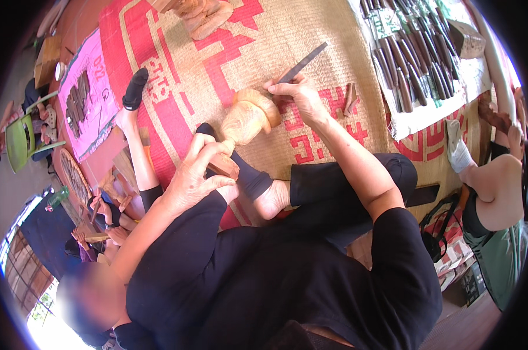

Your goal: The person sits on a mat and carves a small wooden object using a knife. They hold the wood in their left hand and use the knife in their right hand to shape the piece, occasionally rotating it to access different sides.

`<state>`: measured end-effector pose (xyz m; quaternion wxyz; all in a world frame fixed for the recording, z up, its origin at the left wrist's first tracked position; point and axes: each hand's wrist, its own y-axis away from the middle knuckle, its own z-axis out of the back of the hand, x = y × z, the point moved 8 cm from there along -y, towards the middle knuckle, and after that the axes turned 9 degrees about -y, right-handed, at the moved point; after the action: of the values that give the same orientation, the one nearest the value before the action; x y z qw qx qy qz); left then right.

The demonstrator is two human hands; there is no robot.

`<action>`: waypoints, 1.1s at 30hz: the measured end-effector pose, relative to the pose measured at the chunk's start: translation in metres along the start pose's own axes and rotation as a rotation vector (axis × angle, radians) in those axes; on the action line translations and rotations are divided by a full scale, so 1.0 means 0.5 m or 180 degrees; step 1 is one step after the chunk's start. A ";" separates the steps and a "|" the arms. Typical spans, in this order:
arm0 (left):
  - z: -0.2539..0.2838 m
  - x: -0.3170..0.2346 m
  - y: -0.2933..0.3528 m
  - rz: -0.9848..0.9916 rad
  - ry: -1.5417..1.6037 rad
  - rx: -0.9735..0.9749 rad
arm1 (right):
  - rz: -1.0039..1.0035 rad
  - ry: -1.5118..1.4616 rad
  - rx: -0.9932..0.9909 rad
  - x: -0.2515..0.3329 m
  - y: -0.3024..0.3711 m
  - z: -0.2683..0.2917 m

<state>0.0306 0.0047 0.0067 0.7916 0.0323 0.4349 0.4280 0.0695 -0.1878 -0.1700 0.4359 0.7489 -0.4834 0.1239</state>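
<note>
My left hand (191, 169) is closed round the near end of a carved wooden piece (242, 122). The piece is pale yellow, with a rounded body, a wide ridged far end, a narrow neck and a squared reddish-brown block at the near end. It lies tilted over the mat, beside my foot. My right hand (299, 96) grips a flat, dark file (303, 62) that points away to the upper right. Its fingertips are close to the far end of the wood, and a small gap seems to part them. The file's near end is hidden in the hand.
A red and straw-coloured woven mat (310, 35) lies underneath. Rows of dark-handled carving tools (418, 64) lie on a white cloth at right, beside a wooden block (466, 39). Another carving (203, 17) stands at the far edge. More tools (77, 102) rest on pink paper; other people sit either side.
</note>
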 end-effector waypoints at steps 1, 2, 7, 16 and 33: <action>-0.002 -0.003 0.001 0.0008 -0.0034 0.0028 | -0.0022 -0.0010 0.0000 -0.003 0.000 -0.001; -0.004 -0.006 0.001 0.0013 -0.0070 0.0059 | -0.0040 -0.0022 -0.0003 -0.004 0.004 -0.004; -0.002 -0.018 -0.009 0.0000 -0.0219 0.0015 | 0.0191 0.0123 0.0104 0.017 0.015 -0.015; -0.001 -0.038 -0.024 -0.0008 -0.0426 -0.0071 | 0.0430 0.0516 -0.0005 0.020 0.044 -0.036; -0.033 -0.025 -0.012 -0.0143 -0.0287 0.0232 | 0.0693 0.1082 -0.0183 0.016 0.043 -0.028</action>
<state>0.0191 -0.0132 0.0022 0.8181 0.0706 0.4148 0.3920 0.0589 -0.1853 -0.1456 0.5165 0.6479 -0.4842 0.2811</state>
